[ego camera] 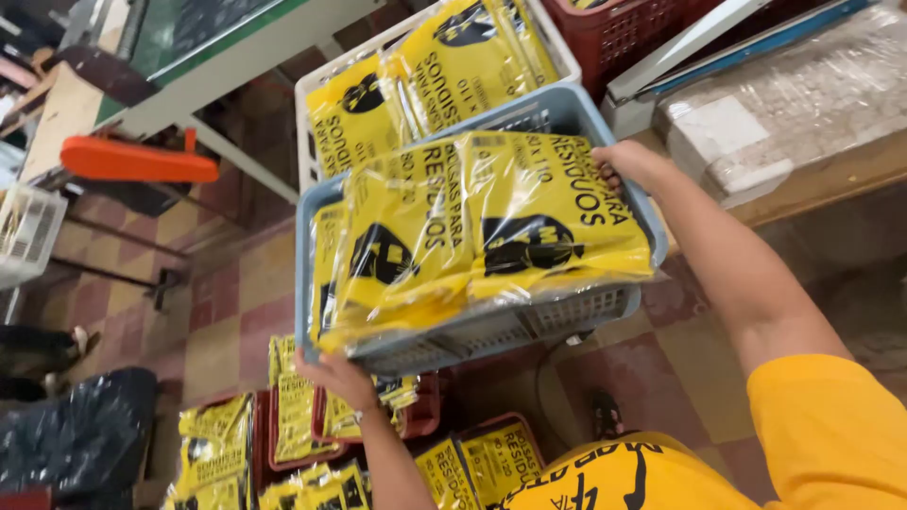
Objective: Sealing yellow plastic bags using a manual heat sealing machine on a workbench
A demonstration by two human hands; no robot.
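Note:
I hold a light blue plastic basket [586,113] up in the air, tilted, with both hands. My left hand [335,376] grips its near lower corner. My right hand [628,161] grips its far right rim. Inside the basket lie yellow plastic packets [491,227] with black print, stacked and spilling over the edge. Behind it stands a white basket [312,94] filled with more of the same yellow packets [444,66].
Red crates [283,444] with several yellow packets stand on the tiled floor below. A red basket [624,33] and a heat-sealing machine [718,47] sit at the top right on a wooden table [831,170]. An orange stool [137,161] and a black bag [80,439] are at the left.

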